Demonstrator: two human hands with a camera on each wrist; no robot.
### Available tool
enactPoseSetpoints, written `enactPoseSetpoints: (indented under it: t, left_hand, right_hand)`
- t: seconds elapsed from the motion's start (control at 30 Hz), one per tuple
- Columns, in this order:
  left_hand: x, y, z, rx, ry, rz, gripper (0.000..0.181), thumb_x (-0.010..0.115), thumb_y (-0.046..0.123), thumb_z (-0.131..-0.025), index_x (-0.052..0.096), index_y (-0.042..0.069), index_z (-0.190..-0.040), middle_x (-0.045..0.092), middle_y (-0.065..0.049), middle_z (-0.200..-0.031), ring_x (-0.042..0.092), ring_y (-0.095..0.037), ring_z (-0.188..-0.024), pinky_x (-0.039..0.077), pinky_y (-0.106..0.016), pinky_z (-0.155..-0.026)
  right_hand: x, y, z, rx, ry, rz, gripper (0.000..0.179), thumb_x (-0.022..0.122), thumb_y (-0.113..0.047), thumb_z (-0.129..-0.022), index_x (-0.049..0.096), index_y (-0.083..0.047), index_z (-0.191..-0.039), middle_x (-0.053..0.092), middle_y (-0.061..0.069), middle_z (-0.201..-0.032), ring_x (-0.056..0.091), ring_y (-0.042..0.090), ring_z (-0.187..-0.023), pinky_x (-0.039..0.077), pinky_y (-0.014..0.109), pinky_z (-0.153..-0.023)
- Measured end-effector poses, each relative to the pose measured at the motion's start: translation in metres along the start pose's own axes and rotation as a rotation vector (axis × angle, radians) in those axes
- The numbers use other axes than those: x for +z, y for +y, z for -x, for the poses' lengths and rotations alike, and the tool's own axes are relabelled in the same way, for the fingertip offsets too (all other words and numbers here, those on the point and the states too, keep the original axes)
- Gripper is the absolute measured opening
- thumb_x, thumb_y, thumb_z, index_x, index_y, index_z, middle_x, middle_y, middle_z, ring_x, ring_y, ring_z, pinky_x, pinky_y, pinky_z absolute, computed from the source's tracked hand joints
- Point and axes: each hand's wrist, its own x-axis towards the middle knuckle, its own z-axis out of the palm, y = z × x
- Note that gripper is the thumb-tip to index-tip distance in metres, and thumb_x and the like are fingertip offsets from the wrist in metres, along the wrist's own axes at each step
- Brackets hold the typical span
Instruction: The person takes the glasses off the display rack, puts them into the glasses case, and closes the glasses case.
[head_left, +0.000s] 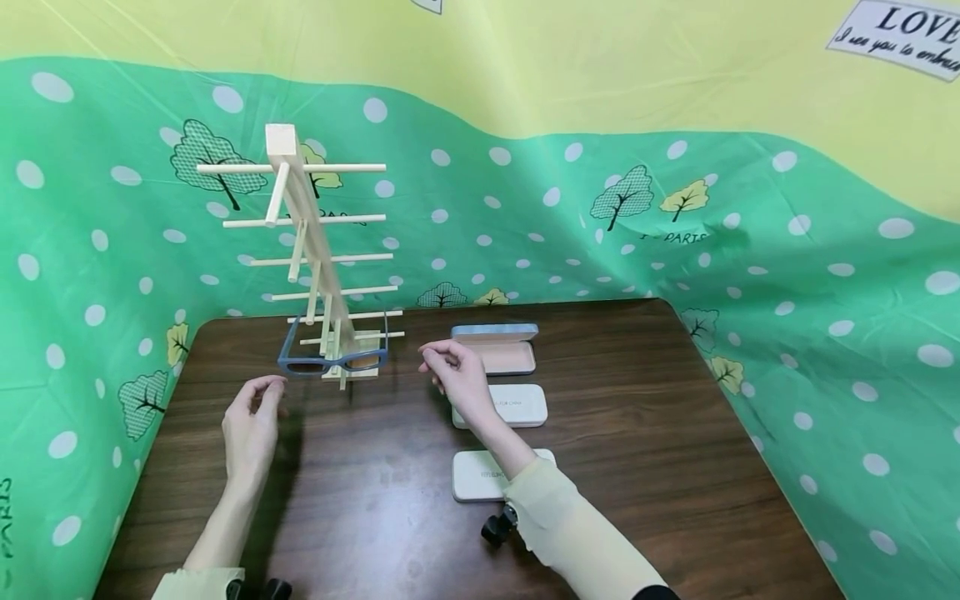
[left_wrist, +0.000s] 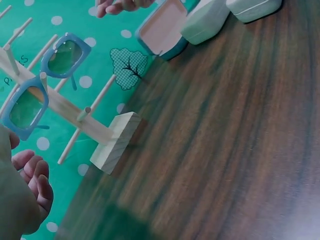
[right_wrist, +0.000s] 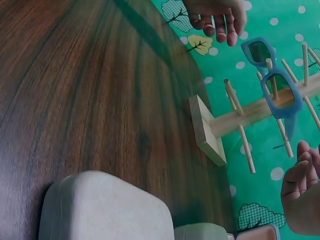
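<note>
Blue-framed glasses (head_left: 335, 363) hang on the lower pegs of a wooden display rack (head_left: 303, 200), their lenses facing me. Just to the left and below them, my left hand (head_left: 251, 429) hovers with loosely bent fingers and holds nothing. On the other side my right hand (head_left: 461, 379) is raised near the open case, its fingers bent loosely, also holding nothing. Neither hand touches the glasses; the right wrist view shows a gap between each hand and the blue frame (right_wrist: 296, 102). Both temples point back past the rack's post.
Right of the rack, a blue glasses case (head_left: 495, 331) lies open with a pink lining. Nearer stand two closed pale cases, the middle one (head_left: 525, 406) and the front one (head_left: 476, 477), both partly behind my right arm. A patterned cloth (head_left: 525, 217) hangs behind the brown table (head_left: 637, 433).
</note>
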Motion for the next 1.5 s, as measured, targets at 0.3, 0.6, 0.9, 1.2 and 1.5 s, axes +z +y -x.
enactPoseSetpoints:
  t: [0.3, 0.6, 0.9, 1.2, 1.5]
  left_hand:
    - [-0.001, 0.008, -0.009, -0.007, 0.027, 0.068, 0.04, 0.037, 0.044, -0.1, 0.064, 0.015, -0.108, 0.061, 0.012, -0.083, 0.059, -0.011, -0.066, 0.046, -0.024, -0.059]
    - [-0.001, 0.009, -0.018, -0.041, 0.014, 0.07, 0.05, 0.035, 0.056, -0.096, 0.064, 0.016, -0.107, 0.063, 0.008, -0.089, 0.059, -0.015, -0.078, 0.045, -0.023, -0.065]
    - [0.001, 0.015, -0.026, -0.107, 0.003, 0.241, 0.042, 0.042, 0.051, -0.096, 0.065, 0.016, -0.099, 0.061, 0.008, -0.082, 0.058, -0.012, -0.075, 0.045, -0.023, -0.066]
    - [0.008, 0.024, -0.029, -0.12, 0.024, 0.314, 0.038, 0.05, 0.048, -0.094, 0.067, 0.014, -0.092, 0.061, 0.005, -0.075, 0.058, -0.013, -0.074, 0.044, -0.022, -0.066]
    - [0.01, 0.024, -0.029, -0.106, 0.042, 0.298, 0.038, 0.057, 0.045, -0.091, 0.067, 0.01, -0.082, 0.058, 0.007, -0.062, 0.053, -0.014, -0.071, 0.043, -0.026, -0.067]
  right_hand:
    - [0.011, 0.012, -0.007, 0.034, -0.026, -0.041, 0.026, 0.056, -0.015, -0.095, 0.063, 0.003, -0.111, 0.068, 0.025, -0.089, 0.049, 0.006, -0.056, 0.039, 0.022, -0.048]
    - [0.02, 0.029, -0.016, 0.048, -0.012, 0.02, 0.017, 0.059, -0.03, -0.093, 0.069, -0.018, -0.097, 0.072, 0.007, -0.081, 0.051, 0.008, -0.055, 0.04, 0.02, -0.048]
    - [0.029, 0.016, -0.019, 0.121, -0.08, -0.011, 0.027, 0.058, -0.026, -0.094, 0.068, -0.004, -0.106, 0.07, 0.023, -0.095, 0.053, 0.014, -0.058, 0.039, 0.02, -0.046]
    - [0.037, 0.027, -0.026, 0.129, -0.044, -0.034, 0.028, 0.063, -0.038, -0.089, 0.072, -0.012, -0.096, 0.071, 0.021, -0.089, 0.051, 0.011, -0.054, 0.037, 0.02, -0.043]
    - [0.041, 0.027, -0.029, 0.155, -0.046, -0.055, 0.024, 0.063, -0.033, -0.09, 0.071, -0.011, -0.094, 0.07, 0.024, -0.09, 0.051, 0.01, -0.052, 0.037, 0.02, -0.044]
